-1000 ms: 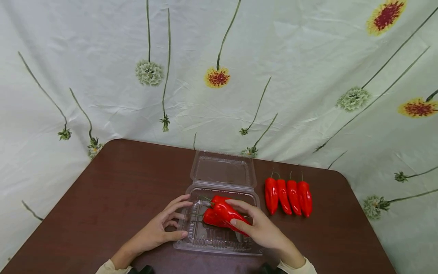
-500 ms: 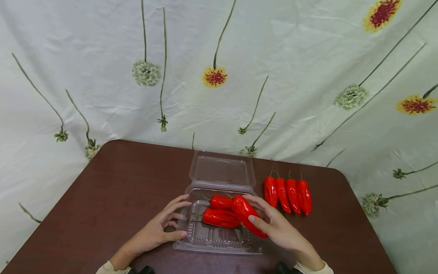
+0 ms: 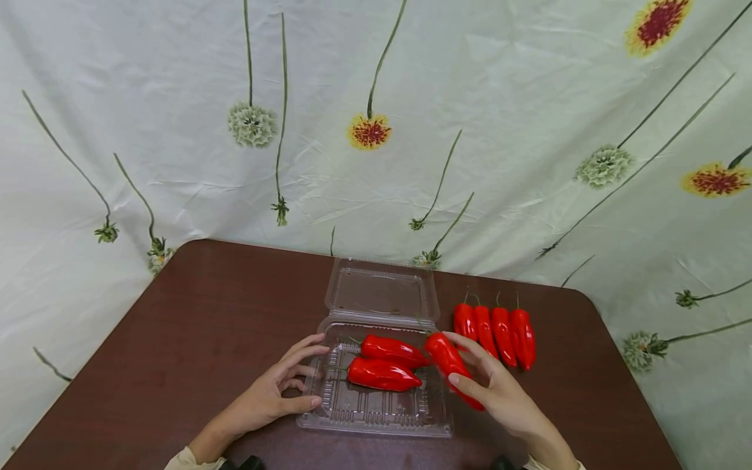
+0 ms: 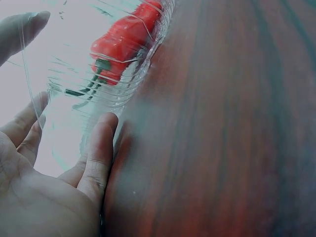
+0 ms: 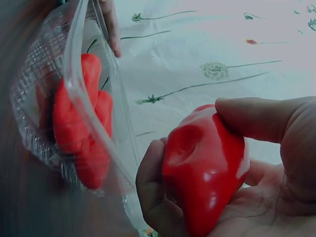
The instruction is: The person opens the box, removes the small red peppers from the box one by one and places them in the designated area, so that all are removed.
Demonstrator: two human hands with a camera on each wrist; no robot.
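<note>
My right hand (image 3: 499, 395) holds a glossy red pepper (image 3: 448, 359) between thumb and fingers, above the right edge of the clear plastic clamshell box (image 3: 376, 427). In the right wrist view that pepper (image 5: 207, 168) points its tapered tip toward the camera, apart from the box. Two more red peppers lie side by side in the box base, a rear one (image 3: 392, 350) and a front one (image 3: 383, 375), stems to the left. My left hand (image 3: 276, 388) rests at the box's left side, fingers spread and loosely bent around the rim, with the thumb near the front left corner.
The clear lid (image 3: 382, 290) lies folded back behind the base. Several red peppers (image 3: 502, 336) stand in a row on the brown table (image 3: 235, 307), right of the box, partly behind my right hand. A flower-patterned cloth (image 3: 329, 163) hangs behind the table.
My right hand has lifted the pepper off the other two and carried it rightward to the box's right edge. The left hand has stayed at the left side.
</note>
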